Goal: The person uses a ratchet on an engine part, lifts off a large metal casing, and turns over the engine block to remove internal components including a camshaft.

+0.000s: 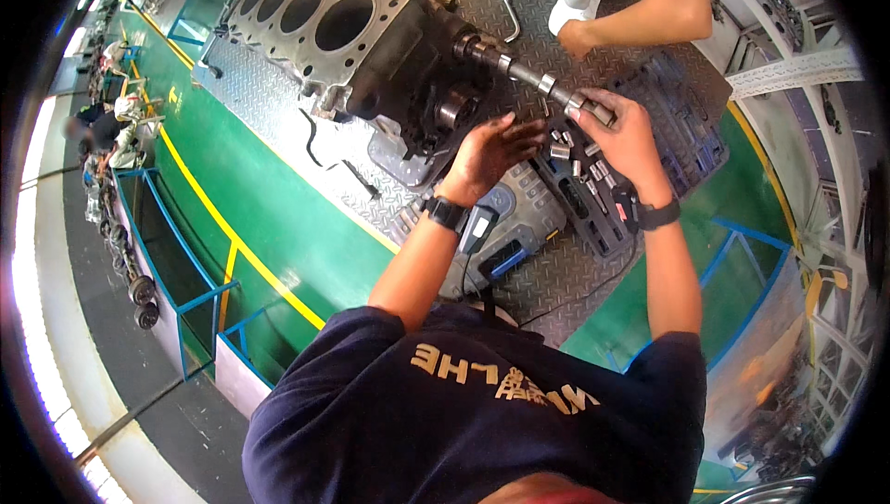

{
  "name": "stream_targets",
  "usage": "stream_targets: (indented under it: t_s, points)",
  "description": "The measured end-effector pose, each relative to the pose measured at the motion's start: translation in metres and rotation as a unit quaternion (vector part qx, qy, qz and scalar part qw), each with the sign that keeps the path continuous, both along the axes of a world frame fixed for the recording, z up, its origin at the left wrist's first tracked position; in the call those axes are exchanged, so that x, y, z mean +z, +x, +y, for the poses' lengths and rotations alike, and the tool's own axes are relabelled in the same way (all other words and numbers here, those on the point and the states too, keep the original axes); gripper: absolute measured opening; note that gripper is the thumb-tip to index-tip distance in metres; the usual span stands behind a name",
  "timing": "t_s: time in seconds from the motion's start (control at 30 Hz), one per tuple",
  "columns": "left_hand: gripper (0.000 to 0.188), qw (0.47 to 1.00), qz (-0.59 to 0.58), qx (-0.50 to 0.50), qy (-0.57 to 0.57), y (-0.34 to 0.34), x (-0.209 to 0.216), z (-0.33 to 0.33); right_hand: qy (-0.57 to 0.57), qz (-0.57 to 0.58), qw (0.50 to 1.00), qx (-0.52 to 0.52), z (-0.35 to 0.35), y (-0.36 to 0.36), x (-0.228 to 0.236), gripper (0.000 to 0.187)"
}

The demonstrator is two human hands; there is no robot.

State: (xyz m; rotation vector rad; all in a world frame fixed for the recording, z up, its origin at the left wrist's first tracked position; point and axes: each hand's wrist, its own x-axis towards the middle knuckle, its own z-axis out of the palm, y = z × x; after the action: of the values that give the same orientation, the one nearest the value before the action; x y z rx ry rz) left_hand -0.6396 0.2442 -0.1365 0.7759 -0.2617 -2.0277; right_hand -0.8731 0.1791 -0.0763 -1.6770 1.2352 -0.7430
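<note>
A metal camshaft (528, 76) sticks out of the end of a dark engine block (394, 82). My right hand (627, 136) is wrapped around the camshaft's outer end. Lower and to the left, my left hand (489, 159) is held open with the fingers stretched toward the shaft, apparently holding nothing. It is in front of the block's lower end. Several loose silver sockets (561, 150) lie below the shaft, in and around an open tool case (609, 237). The shaft's inner part is hidden inside the block.
A grey moulded case (528, 200) rests beneath my left hand. Another person's hand (577, 38) reaches down beyond the shaft, near an L-shaped bar (510, 15). More tool-case tray (669, 124) lies right of my right hand. Everything stands on a tread-plate platform (287, 114).
</note>
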Motion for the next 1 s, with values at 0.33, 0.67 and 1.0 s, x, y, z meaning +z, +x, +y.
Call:
stream_targets:
  t_s: [0.33,0.67,1.0]
  points:
    - [0.036,1.000,-0.008,0.011,-0.013,-0.002,-0.007,0.012,-0.076,-0.011,0.996,-0.044,-0.001,0.006,0.022,0.034]
    - [0.047,0.989,0.056,0.081,-0.107,-0.026,0.015,-0.055,-0.141,0.056,0.988,0.000,0.011,0.008,0.026,0.033]
    - [0.028,0.973,-0.042,0.203,-0.098,-0.041,0.022,-0.065,-0.111,-0.039,0.993,-0.031,0.013,0.006,-0.004,0.034]
